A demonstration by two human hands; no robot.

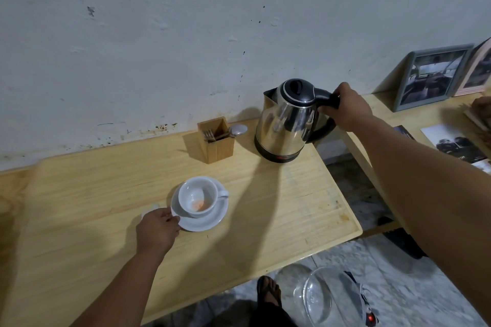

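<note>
Nearest the camera, well below the cup (196, 196) and off the table's (265, 220) front edge, a clear glass bowl (329, 297) sits low by the floor. A sandalled foot (268, 292) is just to its left.

On the table, the left hand (158, 228) is at the near-left of the cup. Its fingers are curled in and, with the thumb, pinch the rim of the white saucer (215, 220) on which the cup stands. A small white thing shows behind the knuckles, too hidden to name. The cup is upright in the middle of the saucer, with its handle to the right. Inside it, on the bottom, lies a smear of orange powder (199, 204).

Beyond the cup and a little to its right is a square wooden holder (220, 146), well apart from it, with forks (209, 135) and a spoon (237, 130) leaning in it.

Farther right of the cup, near the table's far right corner, is the steel kettle (287, 125). It has a black lid, its spout faces left and a red light glows on its base. The right hand (348, 109) is wrapped tightly around the black handle, fingers closed round the grip.

Farthest from the cup, on a second table to the right, a grey picture frame (433, 77) leans on the wall, with loose photos (457, 143) lying in front of it.
</note>
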